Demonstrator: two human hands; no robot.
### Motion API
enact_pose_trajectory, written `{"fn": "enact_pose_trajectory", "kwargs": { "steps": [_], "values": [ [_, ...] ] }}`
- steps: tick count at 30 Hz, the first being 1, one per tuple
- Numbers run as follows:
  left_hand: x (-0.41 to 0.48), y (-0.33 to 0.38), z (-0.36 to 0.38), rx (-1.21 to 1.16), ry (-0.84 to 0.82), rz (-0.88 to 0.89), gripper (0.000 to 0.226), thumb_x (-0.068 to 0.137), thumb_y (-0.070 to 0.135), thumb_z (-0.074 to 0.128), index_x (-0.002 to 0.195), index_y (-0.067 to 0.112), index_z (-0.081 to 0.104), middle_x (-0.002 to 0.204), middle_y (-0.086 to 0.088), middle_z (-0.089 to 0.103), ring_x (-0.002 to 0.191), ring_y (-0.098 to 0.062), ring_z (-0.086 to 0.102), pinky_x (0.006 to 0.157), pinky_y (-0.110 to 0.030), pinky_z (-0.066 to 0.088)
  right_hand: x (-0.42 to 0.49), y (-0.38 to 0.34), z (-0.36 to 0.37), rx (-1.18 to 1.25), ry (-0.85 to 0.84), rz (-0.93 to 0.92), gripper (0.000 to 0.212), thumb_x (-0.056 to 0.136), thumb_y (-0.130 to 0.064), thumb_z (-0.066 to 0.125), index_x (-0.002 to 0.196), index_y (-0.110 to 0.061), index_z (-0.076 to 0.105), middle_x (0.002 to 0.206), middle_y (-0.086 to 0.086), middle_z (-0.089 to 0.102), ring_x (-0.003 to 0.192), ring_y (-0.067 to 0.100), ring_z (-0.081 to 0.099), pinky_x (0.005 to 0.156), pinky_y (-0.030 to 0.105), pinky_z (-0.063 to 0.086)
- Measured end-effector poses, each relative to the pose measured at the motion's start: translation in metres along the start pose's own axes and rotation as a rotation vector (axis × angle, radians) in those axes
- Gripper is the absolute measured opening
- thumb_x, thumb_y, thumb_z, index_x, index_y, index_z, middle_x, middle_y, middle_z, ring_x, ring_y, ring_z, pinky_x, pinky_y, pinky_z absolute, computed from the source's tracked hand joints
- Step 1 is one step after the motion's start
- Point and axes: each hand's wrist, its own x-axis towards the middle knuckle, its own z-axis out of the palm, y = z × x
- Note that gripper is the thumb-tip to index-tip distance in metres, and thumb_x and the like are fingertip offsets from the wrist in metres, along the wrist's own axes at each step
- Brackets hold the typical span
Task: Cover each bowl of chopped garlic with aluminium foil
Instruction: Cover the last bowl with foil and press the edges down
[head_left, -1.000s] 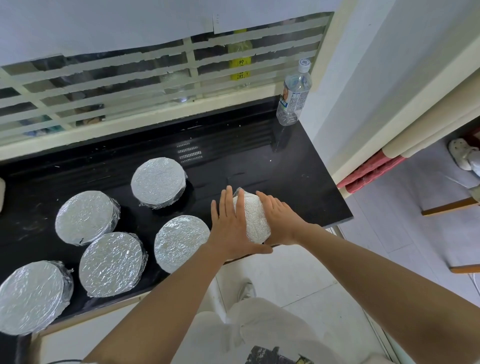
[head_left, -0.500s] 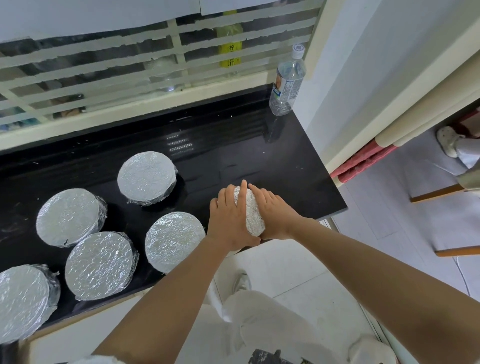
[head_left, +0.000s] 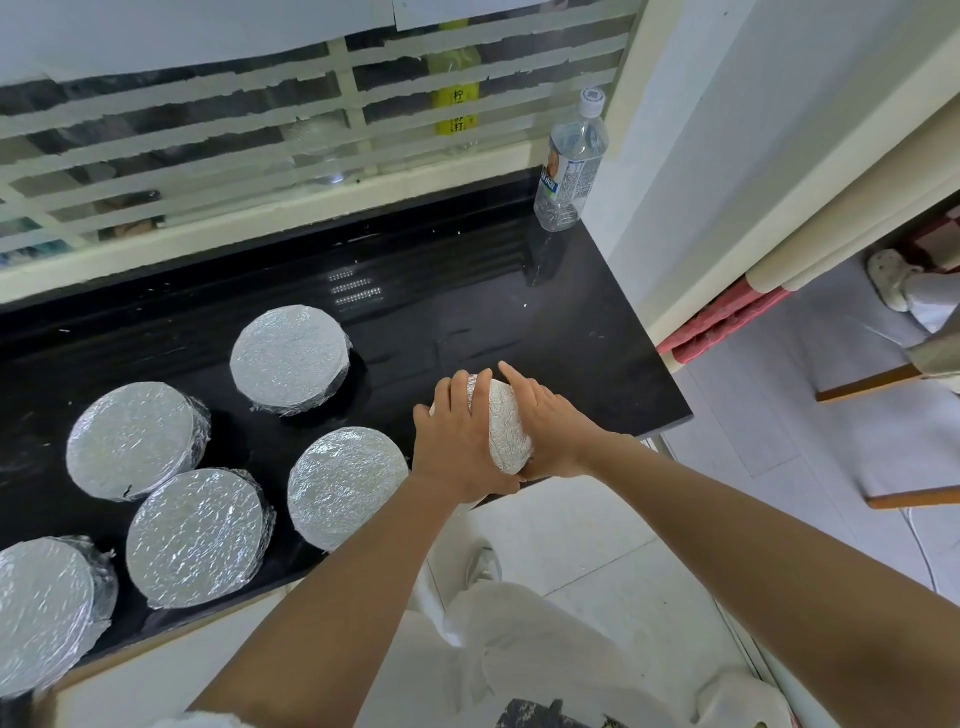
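Observation:
A foil-covered bowl (head_left: 505, 431) stands near the front edge of the black counter (head_left: 467, 306). Both my hands cup it. My left hand (head_left: 457, 441) curls over its left side and top, and my right hand (head_left: 550, 431) wraps its right side with the index finger stretched along the rim. Only a strip of crinkled foil shows between the hands. Several other foil-covered bowls stand to the left: a far one (head_left: 290, 358), a near one (head_left: 345, 486) beside my left wrist, and more (head_left: 195, 535) toward the left edge.
A clear water bottle (head_left: 571, 166) stands in the counter's back right corner by the white wall. A barred window runs along the back. The counter ends just right of my hands, with tiled floor and a person's shoe (head_left: 891, 278) beyond.
My fingers, straight and spread over the bowl a second ago, have closed down around its sides. The hands have drawn closer together, hiding more foil. The camera shifted slightly.

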Motion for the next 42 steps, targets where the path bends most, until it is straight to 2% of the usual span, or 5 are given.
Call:
{"fn": "enact_pose_trajectory", "kwargs": {
  "steps": [3, 9, 16, 28, 42],
  "values": [
    [0.0, 0.0, 0.0, 0.001, -0.025, -0.001, 0.128, 0.057, 0.077, 0.068, 0.15, 0.021, 0.001, 0.154, -0.006, 0.015, 0.141, -0.026, 0.021, 0.103, -0.047, 0.037, -0.014, 0.015, -0.002, 0.036, 0.077, -0.002, 0.135, 0.06, -0.047, 0.087, 0.152, -0.022, -0.008, 0.159, 0.0, 0.011, 0.145, 0.023, 0.019, 0.116, 0.043, 0.023],
    [0.002, 0.001, 0.0, 0.013, -0.036, 0.0, 0.126, 0.06, 0.077, 0.068, 0.149, 0.021, -0.002, 0.154, -0.006, 0.014, 0.141, -0.027, 0.02, 0.105, -0.048, 0.036, -0.044, 0.034, 0.012, 0.148, 0.415, -0.115, 0.065, 0.065, -0.031, 0.081, 0.12, -0.018, 0.05, 0.12, -0.004, 0.053, 0.103, 0.01, 0.047, 0.089, 0.037, 0.049],
    [0.002, 0.0, 0.002, 0.006, -0.014, 0.005, 0.124, 0.061, 0.077, 0.068, 0.146, 0.023, -0.004, 0.153, -0.006, 0.016, 0.14, -0.026, 0.022, 0.105, -0.047, 0.035, -0.045, 0.024, 0.035, 0.101, 0.62, -0.1, 0.033, 0.072, -0.021, 0.081, 0.098, -0.014, 0.063, 0.096, 0.0, 0.067, 0.082, 0.017, 0.061, 0.074, 0.023, 0.049],
    [0.003, -0.002, 0.005, 0.023, -0.005, 0.01, 0.124, 0.06, 0.078, 0.065, 0.146, 0.023, -0.005, 0.153, -0.006, 0.017, 0.14, -0.027, 0.023, 0.106, -0.047, 0.035, -0.046, 0.009, 0.04, 0.671, 0.527, 0.245, 0.008, 0.081, -0.012, 0.075, 0.083, -0.018, 0.071, 0.082, -0.004, 0.069, 0.076, 0.012, 0.064, 0.073, 0.013, 0.051],
    [0.001, -0.002, 0.008, 0.018, 0.041, 0.017, 0.125, 0.057, 0.08, 0.06, 0.149, 0.018, 0.004, 0.149, -0.007, 0.024, 0.134, -0.026, 0.029, 0.098, -0.044, 0.038, -0.031, 0.021, 0.002, 0.621, 0.217, 0.231, 0.018, 0.076, -0.003, 0.077, 0.079, -0.018, 0.066, 0.087, -0.002, 0.069, 0.083, 0.015, 0.066, 0.082, 0.026, 0.055]
  ]
}}
